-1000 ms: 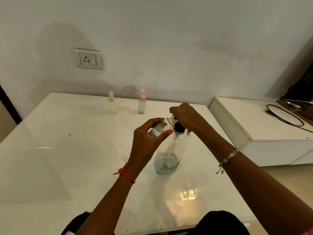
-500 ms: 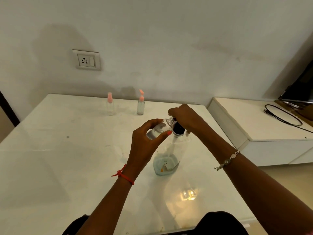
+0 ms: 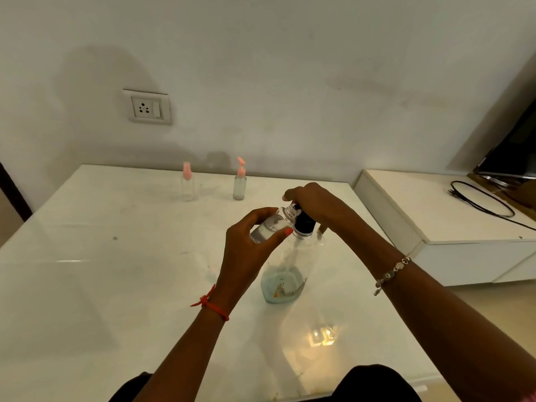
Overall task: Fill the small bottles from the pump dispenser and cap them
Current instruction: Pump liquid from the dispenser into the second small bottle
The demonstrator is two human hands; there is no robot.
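Hardly anything has shifted over the last second. The left hand (image 3: 246, 256) still grips the small clear plastic bottle (image 3: 268, 227), thumb on the near side and fingers wrapped over the far side. The right hand (image 3: 316, 201) stays curled over the top of the tall clear pump dispenser (image 3: 290, 268). That sameness suggests the filling stroke is still going on, with no capping begun.

The small bottle lies tilted. Its body is inside the left hand's grasp, just left of the dispenser's black collar (image 3: 304, 223). Its open threaded neck pokes out past the fingertips, up against the dispenser's head, beneath the right hand's fingers. The nozzle itself is hidden by that hand, so whether liquid is running at this instant is unclear. The small bottle seems to hold some clear fluid already.

Only a shallow layer of pale blue liquid (image 3: 282, 288) remains at the dispenser's base, which stands on the glossy white table (image 3: 116, 285).

Well behind the dispenser, toward the wall, stand a small clear bottle with a pink spray cap (image 3: 188, 187) and a small clear bottle with a pink pump top (image 3: 240, 185), both upright and capped.
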